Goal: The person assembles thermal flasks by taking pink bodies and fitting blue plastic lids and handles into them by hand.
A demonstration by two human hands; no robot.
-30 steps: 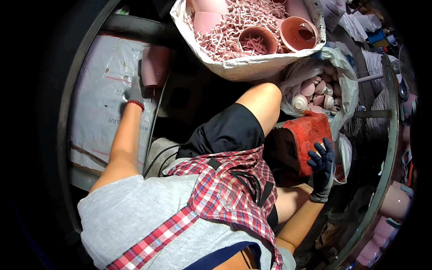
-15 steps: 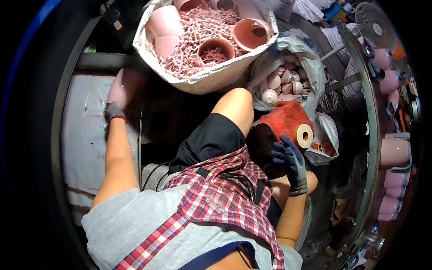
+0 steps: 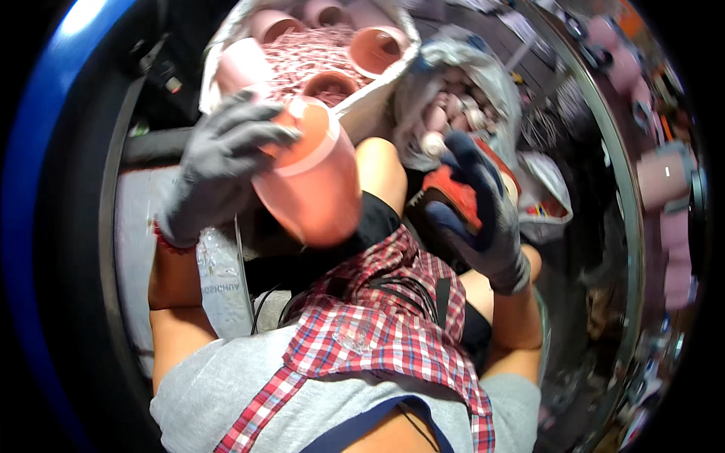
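Note:
My left hand (image 3: 215, 162), in a grey glove, grips a pink plastic cup (image 3: 321, 196) by its rim, with the fingertips at the mouth. The cup is tilted above my left thigh, its mouth toward the upper left. To the right, my right hand (image 3: 487, 219) is raised in a grey and dark blue glove, its thumb and fingers apart and nothing between them. It is apart from the cup. Behind it, partly hidden by the fingers, lies a red cloth (image 3: 451, 192).
A white sack (image 3: 381, 94) ahead holds pink cups and thin pink scraps. Beside it, a clear plastic bag (image 3: 411, 117) contains small pink and white pieces. At left lies a wrapped pale package (image 3: 136, 226). A metal-edged table (image 3: 623, 174) with pink jugs runs along the right.
My left hand has come from the package at left toward the middle, bringing the pink cup over my thigh. My right hand has risen slightly, with its fingers spread. The view has shifted.

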